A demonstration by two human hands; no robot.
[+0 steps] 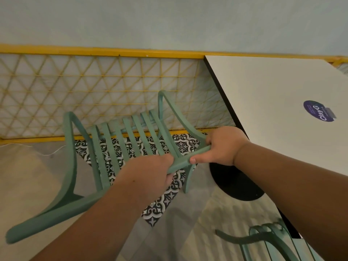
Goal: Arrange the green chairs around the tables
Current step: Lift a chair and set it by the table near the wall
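**A:** Where do we have the green chair (70,157)?

**B:** Tipped over in our grip, just beside the white table (263,87), its slats running off toward the yellow lattice (94,87). A second chair (263,237) shows at the lower right.

**A:** And the hold?

**B:** Both hands are on one rail, close together. The left hand (150,172) and right hand (222,147) have their fingers (210,141) wrapped tight around it.

**A:** How do we expect it to handle?

**B:** Stiff, we judge, and light enough for two hands (plastic or painted metal, we can't tell). The rail is a sound place to grip. But since we hold the chair at one end, the far arms may swing, so we should mind the table's edge and its black base (235,183).
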